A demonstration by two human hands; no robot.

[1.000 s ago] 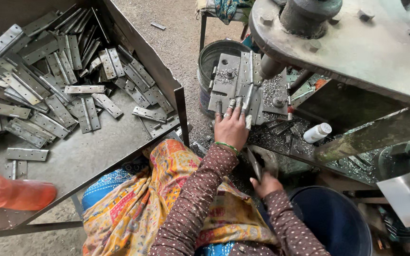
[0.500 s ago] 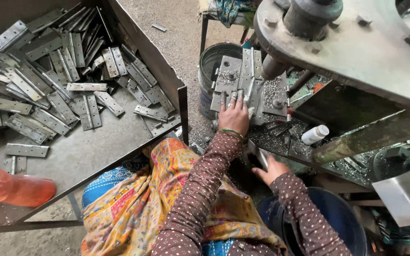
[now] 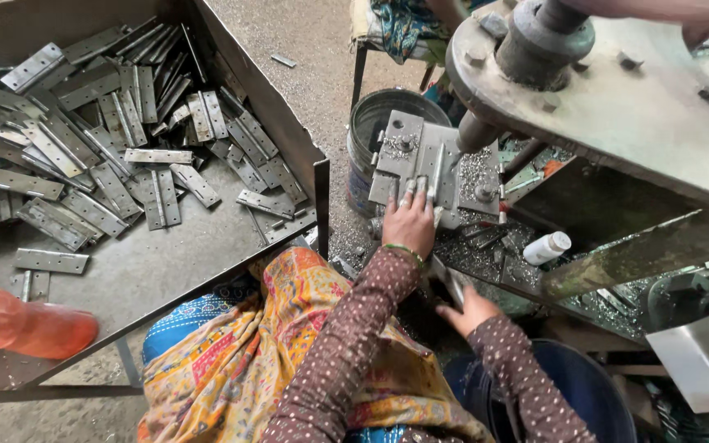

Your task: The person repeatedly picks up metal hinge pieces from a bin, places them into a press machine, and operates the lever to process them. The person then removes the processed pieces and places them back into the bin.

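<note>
My left hand [image 3: 410, 223] reaches forward onto the grey fixture plate [image 3: 395, 143] of a press. Its fingertips press down on a flat metal hinge [image 3: 430, 174] lying there, just under the punch rod [image 3: 476, 131]. My right hand [image 3: 469, 308] is lower and closer to me, near my lap, and grips another metal hinge [image 3: 450, 284] by one end. Both arms wear brown dotted sleeves, and a green bangle sits on the left wrist.
A big metal tray [image 3: 166, 271] on the left holds several loose hinges [image 3: 108, 164]. A grey bucket [image 3: 371, 123] stands behind the fixture, with a white bottle [image 3: 548, 247] and metal shavings to its right. A blue tub [image 3: 584, 394] is at lower right, an orange object [image 3: 26, 324] at lower left.
My left hand stays on the hinge at the fixture. My right hand has shifted slightly to the right with its hinge.
</note>
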